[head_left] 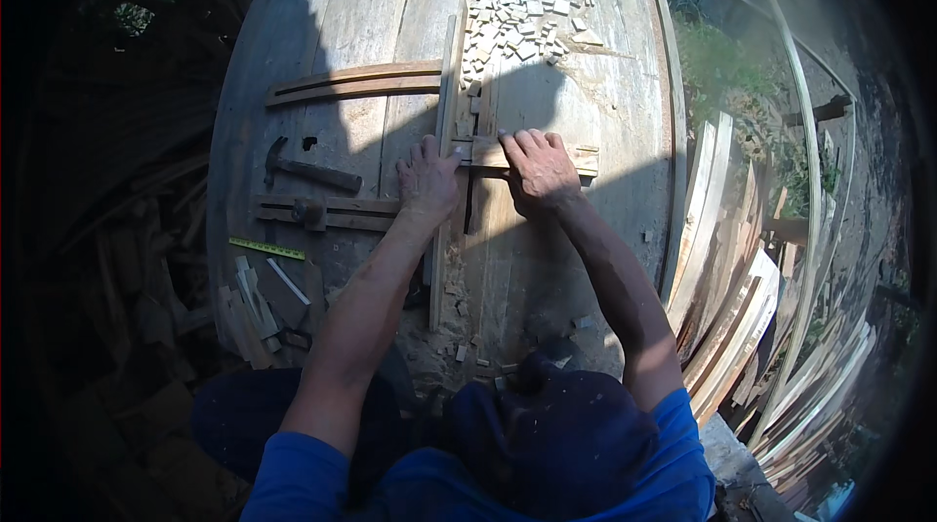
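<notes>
A short light wooden strip [586,161] lies crosswise on the wooden table, under my right hand [540,168]. The fingers of that hand curl over its far edge, and its right end sticks out past them. My left hand [429,177] is bent over a long wooden rail [451,63] that runs away from me along the tabletop. Its thumb reaches toward the strip's left end; whether it touches cannot be made out. Between the hands runs a dark narrow gap [471,192] in the table. What lies under both palms is hidden.
Many small cut wood blocks [522,20] lie scattered at the far side. Left of the rail are a slotted wooden bar [361,83], a hammer [317,173], another slotted bar [361,213] and a yellow tape measure [266,248]. Stacked boards [732,327] stand right of the table [625,83].
</notes>
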Tool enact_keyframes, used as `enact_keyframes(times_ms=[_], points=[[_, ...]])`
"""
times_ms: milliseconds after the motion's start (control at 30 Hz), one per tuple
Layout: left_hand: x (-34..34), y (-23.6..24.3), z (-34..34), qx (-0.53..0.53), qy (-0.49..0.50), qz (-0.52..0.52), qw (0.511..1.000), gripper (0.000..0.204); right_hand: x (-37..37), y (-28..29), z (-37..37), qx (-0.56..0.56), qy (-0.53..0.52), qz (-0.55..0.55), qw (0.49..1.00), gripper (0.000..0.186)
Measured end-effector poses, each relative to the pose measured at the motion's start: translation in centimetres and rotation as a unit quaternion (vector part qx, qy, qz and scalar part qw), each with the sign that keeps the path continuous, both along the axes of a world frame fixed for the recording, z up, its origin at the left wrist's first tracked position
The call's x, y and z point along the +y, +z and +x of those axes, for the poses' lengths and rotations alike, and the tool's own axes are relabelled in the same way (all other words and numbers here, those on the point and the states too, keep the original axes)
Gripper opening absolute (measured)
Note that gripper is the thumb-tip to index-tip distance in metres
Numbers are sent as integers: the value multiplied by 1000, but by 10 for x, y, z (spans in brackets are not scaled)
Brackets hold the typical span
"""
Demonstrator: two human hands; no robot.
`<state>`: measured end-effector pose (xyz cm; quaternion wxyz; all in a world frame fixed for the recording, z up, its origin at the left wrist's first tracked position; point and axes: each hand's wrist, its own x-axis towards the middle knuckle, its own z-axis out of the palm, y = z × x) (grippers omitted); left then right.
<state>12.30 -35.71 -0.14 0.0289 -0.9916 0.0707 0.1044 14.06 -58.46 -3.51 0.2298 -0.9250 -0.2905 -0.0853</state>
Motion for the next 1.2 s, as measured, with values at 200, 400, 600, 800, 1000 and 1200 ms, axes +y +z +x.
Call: enact_keyframes(times_ms=[200, 400, 600, 800, 1000, 1200], points=[[2, -2, 16, 18, 12, -1, 1000, 43, 1, 2, 12, 17, -4, -34, 999, 57], [-8, 4, 38, 61, 18, -6, 998, 41, -6, -16, 35, -23, -11, -61, 998, 58], [-9, 8, 76, 80, 10, 8, 997, 44, -7, -24, 71, -51, -21, -84, 995, 56], [-1, 15, 100, -22, 3, -71, 997, 46, 1, -42, 110, -53, -213, -114, 969, 59], [53, -4, 23, -17, -46, -122, 991, 54, -20, -39, 90, -11, -282, -174, 944, 63], [103, -5, -62, 88, -142, -22, 986, 73, -47, -17, 21, 15, -263, -135, 955, 75]])
